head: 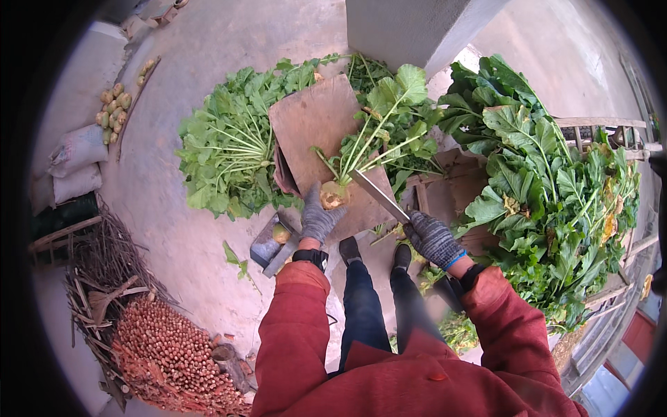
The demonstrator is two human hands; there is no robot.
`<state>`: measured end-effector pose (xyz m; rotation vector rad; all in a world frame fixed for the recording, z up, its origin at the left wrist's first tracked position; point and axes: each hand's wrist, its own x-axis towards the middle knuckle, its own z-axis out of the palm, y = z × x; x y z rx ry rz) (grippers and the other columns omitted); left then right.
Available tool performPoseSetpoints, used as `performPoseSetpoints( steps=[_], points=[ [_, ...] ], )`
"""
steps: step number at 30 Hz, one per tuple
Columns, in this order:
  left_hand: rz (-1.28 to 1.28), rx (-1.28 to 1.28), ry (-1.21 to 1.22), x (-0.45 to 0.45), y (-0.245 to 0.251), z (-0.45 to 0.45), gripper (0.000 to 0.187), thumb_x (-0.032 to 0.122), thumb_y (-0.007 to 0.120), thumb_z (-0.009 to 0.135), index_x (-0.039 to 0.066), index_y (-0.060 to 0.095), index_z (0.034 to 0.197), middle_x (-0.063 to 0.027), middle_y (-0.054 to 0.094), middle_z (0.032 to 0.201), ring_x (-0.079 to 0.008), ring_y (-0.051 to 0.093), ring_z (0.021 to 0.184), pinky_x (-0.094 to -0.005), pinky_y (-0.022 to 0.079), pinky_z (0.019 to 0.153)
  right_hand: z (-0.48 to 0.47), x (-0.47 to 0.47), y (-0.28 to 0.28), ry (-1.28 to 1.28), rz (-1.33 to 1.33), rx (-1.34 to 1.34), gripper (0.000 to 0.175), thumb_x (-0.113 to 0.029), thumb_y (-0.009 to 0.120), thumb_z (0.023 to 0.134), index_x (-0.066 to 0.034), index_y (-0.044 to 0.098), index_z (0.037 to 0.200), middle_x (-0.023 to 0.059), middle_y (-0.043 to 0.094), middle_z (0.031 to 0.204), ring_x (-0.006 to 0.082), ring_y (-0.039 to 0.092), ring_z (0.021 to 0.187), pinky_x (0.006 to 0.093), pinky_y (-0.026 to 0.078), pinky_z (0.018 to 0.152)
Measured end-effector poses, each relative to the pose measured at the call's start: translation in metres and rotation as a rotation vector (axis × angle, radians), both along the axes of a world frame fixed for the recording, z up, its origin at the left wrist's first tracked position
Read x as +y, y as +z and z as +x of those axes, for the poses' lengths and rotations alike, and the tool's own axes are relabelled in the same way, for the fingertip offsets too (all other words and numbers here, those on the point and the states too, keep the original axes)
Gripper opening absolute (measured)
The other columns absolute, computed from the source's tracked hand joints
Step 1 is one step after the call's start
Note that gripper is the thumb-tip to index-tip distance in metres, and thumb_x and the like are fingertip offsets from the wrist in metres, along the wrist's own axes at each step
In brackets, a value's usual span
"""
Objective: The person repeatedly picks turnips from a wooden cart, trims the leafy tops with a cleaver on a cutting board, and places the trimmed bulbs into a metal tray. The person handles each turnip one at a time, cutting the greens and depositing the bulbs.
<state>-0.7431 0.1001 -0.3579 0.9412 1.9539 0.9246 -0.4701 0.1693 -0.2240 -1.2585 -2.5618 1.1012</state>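
Note:
My left hand (319, 216), in a grey knit glove, grips a round turnip-like root (333, 196) against a wooden board (311, 117). Long green leaf stalks (376, 136) still join the root's top and point away from me. In my gloved right hand (433, 240) is a knife with a broad straight blade (379, 196). Its far end lies at the base of the stalks; whether it has cut into them I cannot tell. Left of the board, a heap of cut-looking leaves (234, 140) spreads over the floor.
A small metal-looking box (261, 250) holding a pale root (281, 233) is by my left wrist. Leafy plants (552, 208) are piled on a wooden-railed cart (599, 123) at right. A pillar (401, 31) rises beyond the board. Stacked stalks (161, 349) and sacks (78, 151) line the left.

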Motion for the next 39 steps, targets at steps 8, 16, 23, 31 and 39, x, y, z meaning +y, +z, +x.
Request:
performPoseSetpoints(
  steps=[8, 16, 23, 31, 39],
  points=[
    [-0.112, 0.233, 0.028, -0.003, 0.026, 0.019, 0.097, 0.029, 0.085, 0.056, -0.004, 0.035, 0.131, -0.0248, 0.049, 0.121, -0.0366, 0.05, 0.112, -0.0396, 0.041, 0.097, -0.023, 0.012, -0.014, 0.149, -0.039, -0.146, 0.028, -0.017, 0.054, 0.086, -0.006, 0.055, 0.112, 0.0193, 0.061, 0.091, 0.0377, 0.06, 0.076, 0.0463, 0.049, 0.067],
    [-0.153, 0.124, 0.059, -0.001, 0.001, 0.022, 0.098, 0.03, 0.085, 0.055, -0.004, 0.035, 0.131, -0.024, 0.049, 0.12, -0.0361, 0.049, 0.111, -0.0408, 0.04, 0.097, -0.032, 0.022, -0.011, 0.266, 0.004, -0.282, 0.026, -0.019, 0.052, 0.087, -0.0099, 0.055, 0.112, 0.0165, 0.062, 0.087, 0.0338, 0.061, 0.067, 0.0451, 0.048, 0.057],
    [-0.02, -0.487, 0.217, -0.003, -0.034, 0.018, 0.096, 0.027, 0.086, 0.055, -0.003, 0.035, 0.13, -0.0226, 0.049, 0.119, -0.0348, 0.049, 0.11, -0.0401, 0.04, 0.097, -0.042, 0.025, -0.006, 0.296, 0.034, -0.301, 0.027, -0.018, 0.053, 0.085, -0.012, 0.055, 0.111, 0.0154, 0.061, 0.083, 0.0332, 0.061, 0.063, 0.0446, 0.048, 0.054],
    [-0.015, -0.41, 0.114, 0.002, -0.012, 0.016, 0.09, 0.02, 0.084, 0.055, -0.002, 0.036, 0.127, -0.0211, 0.05, 0.115, -0.0326, 0.05, 0.108, -0.0398, 0.042, 0.094, -0.062, 0.032, -0.013, 0.333, 0.012, -0.28, 0.027, -0.015, 0.052, 0.083, -0.0082, 0.054, 0.109, 0.0153, 0.06, 0.079, 0.0337, 0.061, 0.064, 0.0447, 0.048, 0.055],
    [-0.085, 0.059, 0.004, 0.0, 0.025, 0.016, 0.098, 0.022, 0.084, 0.052, -0.002, 0.032, 0.131, -0.0211, 0.046, 0.12, -0.0333, 0.048, 0.112, -0.0405, 0.041, 0.096, -0.118, 0.032, -0.071, 0.339, 0.069, -0.367, 0.019, -0.014, 0.049, 0.084, -0.0079, 0.051, 0.102, 0.0182, 0.059, 0.087, 0.0355, 0.061, 0.066, 0.046, 0.049, 0.057]
  ],
)
